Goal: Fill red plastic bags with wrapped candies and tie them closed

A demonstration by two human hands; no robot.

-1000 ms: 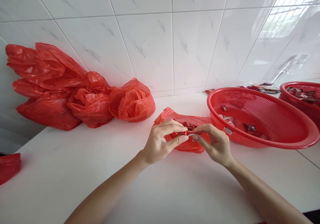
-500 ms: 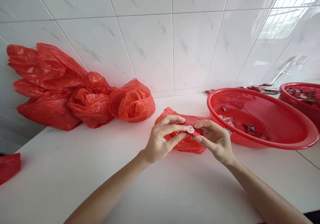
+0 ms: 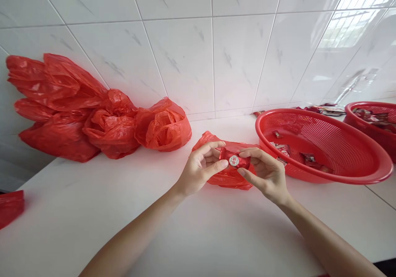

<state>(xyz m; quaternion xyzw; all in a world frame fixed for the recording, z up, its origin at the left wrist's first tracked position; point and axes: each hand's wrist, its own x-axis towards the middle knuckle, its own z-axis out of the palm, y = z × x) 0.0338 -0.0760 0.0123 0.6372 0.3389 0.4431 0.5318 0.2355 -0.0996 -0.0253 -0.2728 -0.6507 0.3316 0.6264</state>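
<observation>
Between my two hands is a small red wrapped candy (image 3: pixel 236 160) with a round white label facing up. My left hand (image 3: pixel 199 167) pinches its left end between thumb and fingers. On the other side, my right hand (image 3: pixel 266 170) grips the right end the same way. Directly beneath and behind the candy lies a red plastic bag (image 3: pixel 229 181) on the white table, partly covered by my hands; what it holds is hidden.
Several bulging red plastic bags (image 3: pixel 108 130) lean against the tiled wall at left. To the right stands a red perforated basket (image 3: pixel 349 145) with a few wrapped pieces inside. Behind it is a second basket (image 3: pixel 380 122). Another red object (image 3: pixel 10 207) shows at the left edge.
The candy has tilted so that more of its labelled face shows. My left fingers have shifted off its front and moved to its left end.
</observation>
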